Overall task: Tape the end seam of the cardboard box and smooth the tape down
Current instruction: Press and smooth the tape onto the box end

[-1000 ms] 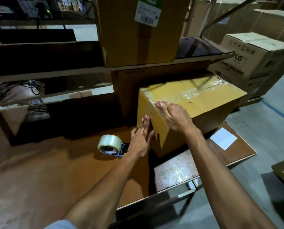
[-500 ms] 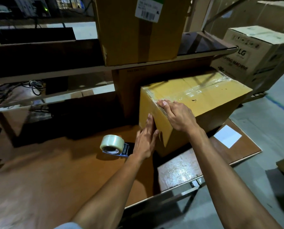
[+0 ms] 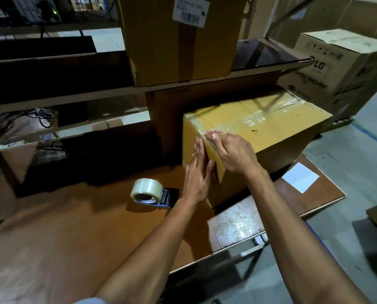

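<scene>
A yellow-brown cardboard box (image 3: 270, 126) stands on the wooden table, its near corner turned toward me. Shiny clear tape (image 3: 255, 118) runs along its top seam and wraps over the near top edge. My left hand (image 3: 197, 174) lies flat, fingers together, against the box's left end face. My right hand (image 3: 231, 151) presses palm down on the near top edge, fingertips on the tape there. Neither hand holds anything. A roll of clear tape in a blue dispenser (image 3: 149, 190) lies on the table just left of my left wrist.
The brown table (image 3: 73, 227) ends at a metal edge on the right. A white paper sheet (image 3: 300, 177) lies on a board right of the box. A large labelled carton (image 3: 178, 38) sits on the shelf behind, and an LG carton (image 3: 341, 69) stands at right.
My left hand has slid upward along the box's end face. My right hand has stayed on the top edge, flattening further onto the tape. The view has shifted slightly.
</scene>
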{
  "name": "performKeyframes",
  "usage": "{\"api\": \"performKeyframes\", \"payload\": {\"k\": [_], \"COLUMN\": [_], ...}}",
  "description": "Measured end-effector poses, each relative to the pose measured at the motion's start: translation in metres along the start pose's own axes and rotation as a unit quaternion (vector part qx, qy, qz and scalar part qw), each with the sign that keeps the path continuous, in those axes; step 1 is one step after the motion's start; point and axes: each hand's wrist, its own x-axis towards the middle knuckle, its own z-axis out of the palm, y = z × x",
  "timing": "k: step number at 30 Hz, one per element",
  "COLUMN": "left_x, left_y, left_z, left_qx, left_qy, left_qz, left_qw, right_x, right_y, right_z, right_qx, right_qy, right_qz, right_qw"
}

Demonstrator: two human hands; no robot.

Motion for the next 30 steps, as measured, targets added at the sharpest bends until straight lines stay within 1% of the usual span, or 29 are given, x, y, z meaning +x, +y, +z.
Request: {"api": "performKeyframes", "payload": {"k": [4,6,8,11,15,18,20,25,30], "left_x": [-0.029,-0.033,-0.028,-0.008,0.004,-0.007,-0.019,-0.029,0.000], "left_y": [-0.035,-0.042,-0.037,-0.010,0.016,0.009,-0.003,-0.024,-0.001], "left_z": [0.007,0.004,-0.002,-0.010,-0.005,0.005,0.009,0.002,-0.009], "left_qx": [0.019,0.033,0.040,0.035,0.000,-0.019,-0.016,0.038,0.048], "left_qy": [-0.039,-0.039,-0.024,0.003,0.016,0.019,0.008,-0.007,0.018], "left_qz": [-0.010,-0.013,-0.015,0.001,0.011,0.000,-0.010,-0.007,0.011], "left_qw": [0.999,0.999,0.999,0.999,1.000,1.000,1.000,0.999,0.999], "right_x": [0.003,0.002,0.002,0.001,-0.003,-0.002,0.000,-0.001,-0.002], "right_y": [0.004,0.003,0.003,0.001,-0.002,-0.002,-0.001,-0.002,-0.003], "right_z": [0.004,0.004,0.004,0.002,-0.003,-0.002,0.000,-0.001,-0.002], "right_qx": [-0.001,-0.004,0.001,0.002,-0.002,-0.001,0.001,-0.002,0.004], "right_qy": [0.003,0.005,0.004,0.004,0.019,0.011,0.008,0.008,0.011], "right_qz": [-0.002,-0.005,-0.004,-0.005,-0.004,-0.005,-0.007,-0.011,-0.010], "right_qw": [1.000,1.000,1.000,1.000,1.000,1.000,1.000,1.000,1.000]}}
